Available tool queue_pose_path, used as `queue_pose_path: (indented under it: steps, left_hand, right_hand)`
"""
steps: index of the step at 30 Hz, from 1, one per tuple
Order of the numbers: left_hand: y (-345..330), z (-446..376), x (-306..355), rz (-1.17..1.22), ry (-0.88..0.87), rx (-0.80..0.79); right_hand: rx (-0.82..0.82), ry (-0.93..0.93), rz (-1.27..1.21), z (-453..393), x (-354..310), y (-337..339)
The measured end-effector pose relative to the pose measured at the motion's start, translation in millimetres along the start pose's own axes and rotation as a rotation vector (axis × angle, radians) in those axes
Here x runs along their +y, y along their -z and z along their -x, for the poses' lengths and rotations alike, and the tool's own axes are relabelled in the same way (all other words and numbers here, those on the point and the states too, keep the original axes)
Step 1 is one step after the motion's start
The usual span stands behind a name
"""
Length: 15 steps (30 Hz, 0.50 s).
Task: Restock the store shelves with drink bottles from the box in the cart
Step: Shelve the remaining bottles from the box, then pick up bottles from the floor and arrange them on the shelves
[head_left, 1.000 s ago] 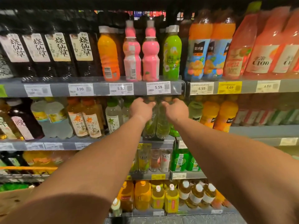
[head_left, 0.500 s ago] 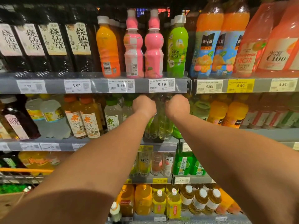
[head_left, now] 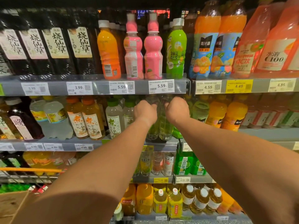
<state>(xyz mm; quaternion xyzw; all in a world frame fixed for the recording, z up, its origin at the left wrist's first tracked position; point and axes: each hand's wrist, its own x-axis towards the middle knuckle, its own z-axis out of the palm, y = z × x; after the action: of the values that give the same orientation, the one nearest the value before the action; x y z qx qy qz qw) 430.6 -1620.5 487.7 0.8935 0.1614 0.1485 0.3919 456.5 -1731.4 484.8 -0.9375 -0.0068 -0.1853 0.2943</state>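
Two clear drink bottles of pale greenish liquid are held side by side at the centre of the frame, on the second shelf (head_left: 53,143) from the top: the left bottle (head_left: 152,130) is gripped near its top by the left hand (head_left: 145,112), the right bottle (head_left: 165,126) by the right hand (head_left: 176,110), fingers curled round each. The bottle caps are hidden behind the knuckles and the price rail (head_left: 100,88) above, and it cannot be told whether the bases rest fully on the shelf. A cardboard box (head_left: 11,206) is cut off at the lower left edge, beside the cart's wire rim and orange bar (head_left: 29,170); its contents are not seen. Pink bottles (head_left: 143,50) are ranged directly above the hands, dark bottles (head_left: 48,49) at the upper left, orange juice bottles (head_left: 226,113) just right of the hands. Much of the lower shelves is blocked by both forearms.
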Motion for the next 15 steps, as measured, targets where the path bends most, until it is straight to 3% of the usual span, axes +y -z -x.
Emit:
queue_pose_path:
  steps: [9, 15]
  left_hand:
    - [6.2, 21.6, -12.6, -0.045, -0.126, -0.004]
    - [75.3, 55.9, -39.0, -0.246, -0.200, -0.304]
  right_hand:
    - [0.057, 0.017, -0.013, 39.1, -6.7, 11.3]
    - [-0.227, -0.243, 0.179, 113.6, -25.4, 54.1]
